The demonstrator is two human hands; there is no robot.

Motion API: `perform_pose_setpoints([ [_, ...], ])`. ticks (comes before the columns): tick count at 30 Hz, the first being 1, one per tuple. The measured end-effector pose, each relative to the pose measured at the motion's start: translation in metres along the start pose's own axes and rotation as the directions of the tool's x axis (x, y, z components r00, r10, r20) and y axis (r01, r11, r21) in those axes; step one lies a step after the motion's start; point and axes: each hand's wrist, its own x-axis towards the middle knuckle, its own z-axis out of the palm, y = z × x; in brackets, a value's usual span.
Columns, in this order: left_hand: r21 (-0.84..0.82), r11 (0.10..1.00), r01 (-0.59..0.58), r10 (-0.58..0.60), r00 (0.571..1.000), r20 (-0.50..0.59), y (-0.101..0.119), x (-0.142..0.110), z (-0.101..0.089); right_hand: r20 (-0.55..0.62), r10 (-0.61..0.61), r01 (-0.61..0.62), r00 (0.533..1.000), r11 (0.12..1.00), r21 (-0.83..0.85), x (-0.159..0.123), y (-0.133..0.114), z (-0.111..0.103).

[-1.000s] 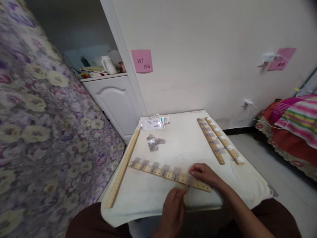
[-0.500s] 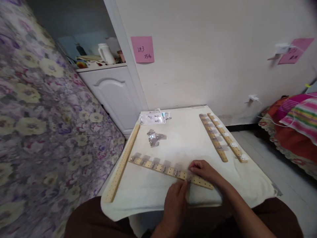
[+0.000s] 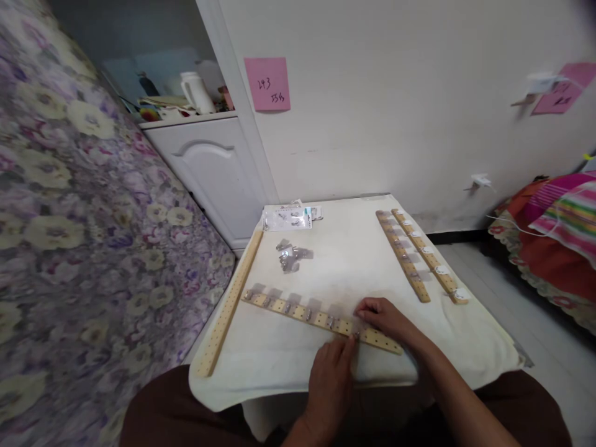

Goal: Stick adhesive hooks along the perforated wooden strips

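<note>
A narrow wooden strip with drilled holes [image 3: 321, 320] lies slanted across the near part of the table. Several small metal clips with clear plastic tabs [image 3: 309, 314] sit along it in a row. My left hand [image 3: 331, 375] is at its near edge, thumb and forefinger pinched on a small metal clip [image 3: 357, 336] near the strip's right end. Just above that clip, my right hand [image 3: 382, 315] hovers over the strip with fingers curled and tips together. Whatever is between its fingertips is too small to make out. A loose pile of clips [image 3: 287, 256] lies farther back.
A longer perforated wooden strip [image 3: 233, 301] runs along the table's left edge. Two strips fitted with clips, a darker one [image 3: 403, 256] and one with white tabs [image 3: 431, 256], lie at right. Clear packaging [image 3: 287, 218] rests at the back left, near the wall [image 3: 335, 124].
The whole view has shifted slightly. My hands stay at the same clip, with the left fingertips barely moved and the clip now a little more visible.
</note>
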Motion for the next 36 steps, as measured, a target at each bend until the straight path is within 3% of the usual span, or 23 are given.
perform_pose_setpoints([
  [9,0.085,0.996,0.034,-0.037,0.999,0.028,0.0042,0.0029,-0.0014,-0.021,0.010,-0.011,1.000,0.999,-0.036,0.0014,0.0042,0.0002],
  [22,0.127,0.992,-0.002,0.003,1.000,-0.008,0.0034,0.0025,0.0010,-0.049,-0.009,0.004,0.999,0.996,-0.091,0.0014,0.0068,0.0016],
  [36,0.182,0.983,-0.003,-0.006,0.999,0.049,0.0047,0.0030,0.0005,-0.062,-0.008,0.002,0.998,0.995,-0.098,0.0007,0.0081,0.0039],
])
